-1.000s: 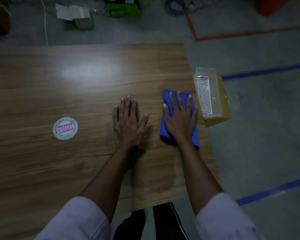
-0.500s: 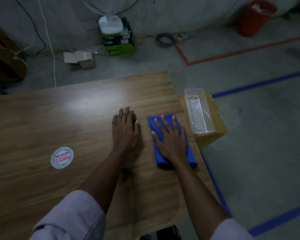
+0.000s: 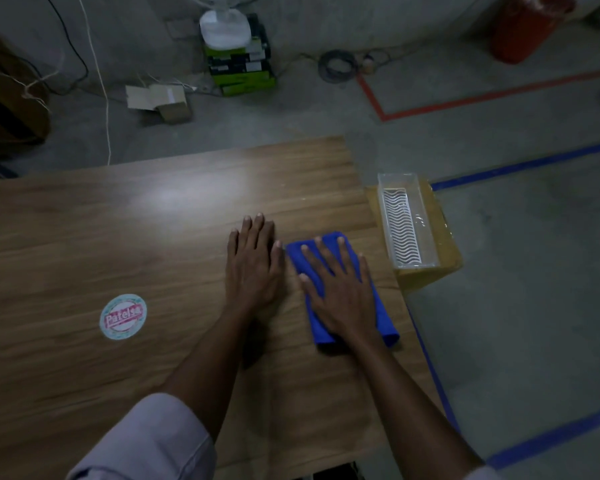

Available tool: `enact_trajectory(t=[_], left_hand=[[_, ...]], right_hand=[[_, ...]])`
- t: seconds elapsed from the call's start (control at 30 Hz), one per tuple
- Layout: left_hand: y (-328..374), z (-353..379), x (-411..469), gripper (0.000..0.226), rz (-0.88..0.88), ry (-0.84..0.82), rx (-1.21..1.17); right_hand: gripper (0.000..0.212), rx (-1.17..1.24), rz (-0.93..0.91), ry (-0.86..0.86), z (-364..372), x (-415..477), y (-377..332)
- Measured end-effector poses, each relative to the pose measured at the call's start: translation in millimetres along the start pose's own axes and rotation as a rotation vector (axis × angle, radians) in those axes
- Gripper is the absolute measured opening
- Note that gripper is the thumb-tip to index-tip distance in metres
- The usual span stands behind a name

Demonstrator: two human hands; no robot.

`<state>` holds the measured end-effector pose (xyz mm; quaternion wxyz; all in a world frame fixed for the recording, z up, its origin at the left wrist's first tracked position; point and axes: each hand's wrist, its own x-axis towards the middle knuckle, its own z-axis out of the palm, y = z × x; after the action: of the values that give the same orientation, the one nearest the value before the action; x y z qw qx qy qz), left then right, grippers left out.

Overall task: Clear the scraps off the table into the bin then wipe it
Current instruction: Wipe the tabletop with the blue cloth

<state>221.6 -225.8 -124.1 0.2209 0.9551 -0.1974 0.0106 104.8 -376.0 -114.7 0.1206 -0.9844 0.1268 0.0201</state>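
The right hand (image 3: 340, 289) lies flat with fingers spread, pressing the blue cloth (image 3: 386, 325) onto the desk (image 3: 118, 237) near its right edge. The left hand (image 3: 253, 268) rests flat on the desk just beside the cloth, fingers straight and close together. A clear bin (image 3: 407, 226) sits on a yellow box (image 3: 444, 258) just off the desk's right edge. A round sticker (image 3: 123, 317) lies toward the desk's left.

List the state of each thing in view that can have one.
blue cloth, folded, lying on the table
right hand, flat on the cloth, fingers spread
left hand, flat on the table, holding nothing
clear bin, upright, open-topped, beside the table's right edge
cardboard box, on the floor, flap open
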Motion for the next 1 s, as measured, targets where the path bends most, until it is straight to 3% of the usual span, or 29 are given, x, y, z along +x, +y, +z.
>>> enact_trajectory(t=[0.27,0.4,0.57,0.7,0.83,0.93,1.0], left_hand=[[-0.4,1.8,6.1,0.061,-0.026,-0.029,0.028],[1.6,1.6,6.5,0.067,-0.019,-0.022,0.049],[4.1,-3.5,2.8,0.064,-0.031,-0.059,0.031],[3.5,-2.0,3.2,0.061,-0.029,-0.080,0.050],[5.9,1.6,3.8,0.063,-0.038,-0.041,0.070],[7.5,3.0,6.4,0.061,-0.021,-0.011,0.098],[6.9,3.3,8.0,0.058,-0.008,0.012,0.080]], right_hand=[[0.058,0.039,0.286,0.091,-8.0,84.9,3.0],[0.059,0.034,0.186,0.052,-7.4,88.6,-17.1],[0.059,0.028,-0.065,-0.070,-4.3,12.9,-17.9],[0.060,0.006,0.168,-0.026,-12.4,-9.6,29.8],[0.058,0.052,0.315,0.004,-16.0,54.2,37.2],[0.057,0.058,0.302,0.016,-14.8,110.7,17.0],[0.058,0.049,0.193,-0.004,-11.3,132.1,-12.8]])
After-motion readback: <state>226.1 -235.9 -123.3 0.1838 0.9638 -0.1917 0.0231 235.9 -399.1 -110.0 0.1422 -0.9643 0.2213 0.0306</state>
